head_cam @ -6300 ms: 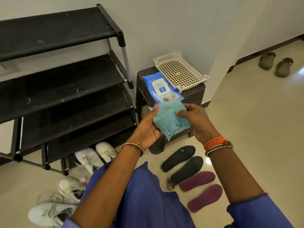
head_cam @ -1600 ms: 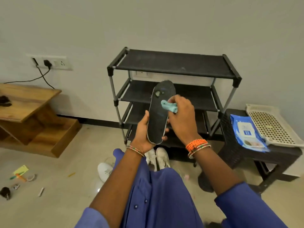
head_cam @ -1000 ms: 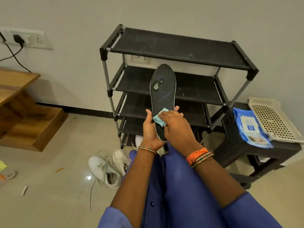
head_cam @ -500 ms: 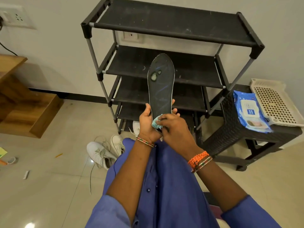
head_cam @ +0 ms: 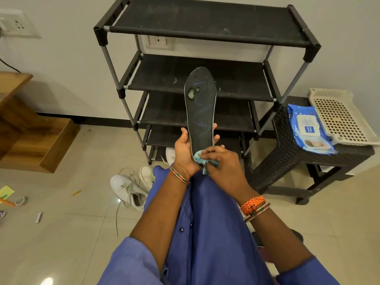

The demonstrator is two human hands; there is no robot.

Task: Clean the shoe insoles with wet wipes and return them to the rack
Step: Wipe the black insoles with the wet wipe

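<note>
Insole (head_cam: 200,108), black and long, stood nearly upright in front of the person's lap, heel end down. The left hand (head_cam: 186,150) gripped its lower part, palm against the left edge, with fingertips (head_cam: 215,138) showing past the right edge. The right hand (head_cam: 221,161) pinched a crumpled pale blue wet wipe (head_cam: 200,159) against the heel end, fingers curled over the cloth. Pale worn patches marked the insole near the toe, and faint streaks ran down its middle. To clean it well, the judgement was that the left hand should hold firm so the flexible sole did not bend away, while the wipe travelled in long strokes from heel to toe, with extra rubbing on the pale patches. Behind the insole stood the black shoe rack (head_cam: 205,33), its shelves dusty and carrying no insoles in view. White sneakers (head_cam: 131,190) lay on the tiled floor by the rack's lower left corner. To the right, a dark woven stool (head_cam: 292,159) carried a blue wet wipes pack (head_cam: 308,128) with its white lid closed, lying flat at the stool's top. Touching the pack on the right sat a cream perforated tray (head_cam: 341,118), in which nothing could be seen. A wooden step unit (head_cam: 30,138) stood at the left.
</note>
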